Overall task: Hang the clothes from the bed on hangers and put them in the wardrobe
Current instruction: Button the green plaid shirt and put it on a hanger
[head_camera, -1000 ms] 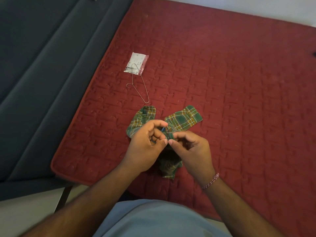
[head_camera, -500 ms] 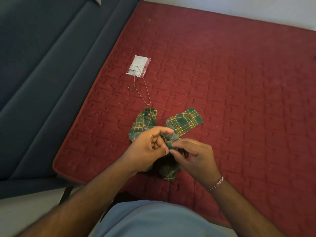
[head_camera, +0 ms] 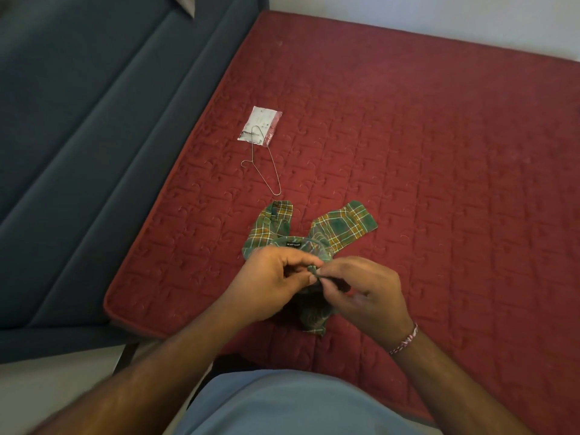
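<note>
A small green plaid shirt point(head_camera: 342, 222) lies on the red quilted bed point(head_camera: 439, 183), sleeves spread away from me, a black label showing at the collar. My left hand point(head_camera: 270, 277) and my right hand point(head_camera: 364, 287) meet over its front, each pinching a bit of the fabric just below the collar. Both hands cover the shirt's middle; its hem sticks out below them. A thin wire hanger point(head_camera: 263, 164) lies on the bed beyond the shirt, apart from it.
A small white and red packet point(head_camera: 262, 122) lies under the hanger's far end. A dark blue upholstered headboard point(head_camera: 94, 136) runs along the left of the bed. Pale floor shows at the bottom left, a white wall at the top.
My hands have shifted a little toward me along the shirt front, uncovering the collar and its label. The hanger and packet have not moved.
</note>
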Tool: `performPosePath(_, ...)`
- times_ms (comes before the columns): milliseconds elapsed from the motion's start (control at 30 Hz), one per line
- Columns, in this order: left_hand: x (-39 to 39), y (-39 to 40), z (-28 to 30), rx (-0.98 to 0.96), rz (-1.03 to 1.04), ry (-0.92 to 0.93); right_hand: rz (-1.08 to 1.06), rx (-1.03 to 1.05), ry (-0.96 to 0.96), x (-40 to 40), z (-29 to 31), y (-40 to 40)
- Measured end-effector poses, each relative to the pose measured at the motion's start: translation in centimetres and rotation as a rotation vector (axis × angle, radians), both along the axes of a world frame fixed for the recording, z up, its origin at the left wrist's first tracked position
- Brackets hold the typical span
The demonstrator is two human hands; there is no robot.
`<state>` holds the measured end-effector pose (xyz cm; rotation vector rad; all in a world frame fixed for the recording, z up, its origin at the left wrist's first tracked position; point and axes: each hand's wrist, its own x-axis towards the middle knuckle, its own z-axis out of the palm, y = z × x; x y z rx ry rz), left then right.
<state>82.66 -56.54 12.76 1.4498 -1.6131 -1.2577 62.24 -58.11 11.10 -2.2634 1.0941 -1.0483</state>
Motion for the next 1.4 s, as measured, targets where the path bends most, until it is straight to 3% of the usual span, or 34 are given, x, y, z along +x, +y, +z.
performPosePath(200, -0.9, 1.0, 0.6, -0.487, 0.201, -0.251, -0.231, 0.069, -0.179, 1.5, 1.2, 1.0)
performPosePath(433, -1.6, 2.4, 0.1, -0.536, 0.414, -0.190, -0.200, 0.028, -0.142, 2.6, 2.3, 2.2)
performPosePath(567, -0.8, 2.4, 0.2, -0.597, 0.289, -0.236, -0.255, 0.685, -0.543, 2.9, 3.1, 1.9)
performPosePath(733, 1.6, 1.1, 0.2, -0.760, -0.031, -0.312, -0.005, 1.430, -0.669, 1.8, 2.6, 0.0)
performPosePath(833, 1.7, 0.9, 0.2, -0.856, -0.068, -0.307, 0.127, 1.628, -0.734, 2.0, 2.2, 0.0)
performPosePath(967, 1.2, 1.8, -0.8, -0.785, 0.088, -0.256, 0.065, 1.504, -0.694, 2.7, 1.4, 0.3)
performPosePath(1100, 0.5, 3.0, -1.3, -0.524, 0.306, -0.193, 0.028, 1.152, -0.673, 2.8, 0.3, 1.3)
performPosePath(1167, 0.2, 2.9, -1.2, -0.381, 0.399, -0.154, 0.083, 1.050, -0.515, 2.7, -0.1, 1.5)
performPosePath(1267, 1.3, 1.7, -1.2, -0.262, 0.287, -0.177, 0.077, 0.914, -0.134, 2.3, -1.4, 0.7)
performPosePath(1333, 2.9, 0.6, -1.0, -0.207, 0.130, -0.255, 0.054, 0.974, -0.104, 1.6, -1.6, -0.4)
performPosePath(1400, 5.0, -0.7, -0.7, -0.239, 0.006, -0.535, 0.080, 1.025, -0.119, 0.8, -1.2, -1.3)
